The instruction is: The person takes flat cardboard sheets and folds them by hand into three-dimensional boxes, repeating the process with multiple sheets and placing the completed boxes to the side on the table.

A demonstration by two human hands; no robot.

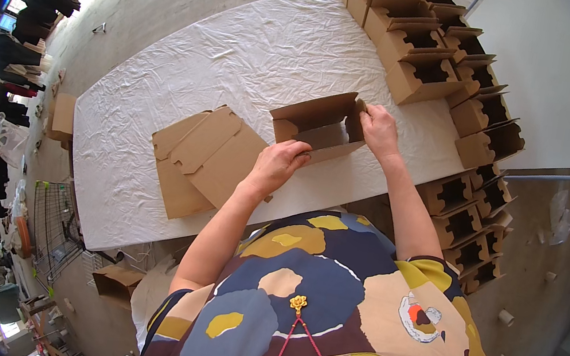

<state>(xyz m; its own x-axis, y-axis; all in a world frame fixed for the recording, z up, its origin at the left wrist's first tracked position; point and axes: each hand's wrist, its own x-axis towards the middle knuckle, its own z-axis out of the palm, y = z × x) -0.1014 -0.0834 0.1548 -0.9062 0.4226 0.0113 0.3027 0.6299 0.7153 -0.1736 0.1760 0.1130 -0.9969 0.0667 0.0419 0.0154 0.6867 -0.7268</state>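
Observation:
An open brown cardboard box [311, 114] stands in front of me near the table's front edge, its inside showing from above. My left hand [278, 167] grips the near left part of its rim, fingers curled over the edge. At the box's right end, my right hand [379, 130] pinches the cardboard wall between thumb and fingers. Part of that end wall is hidden behind the right hand. Left of the box lie flat cardboard blanks [212, 146], overlapping one another, partly under my left forearm.
The table [189, 82] wears a wrinkled white cloth. Rows of open cardboard boxes [417, 58] stand along its right side, and more stacked boxes [465, 227] rise beside my right arm. A wire rack [57, 225] and a cardboard box [116, 282] are on the floor at the left.

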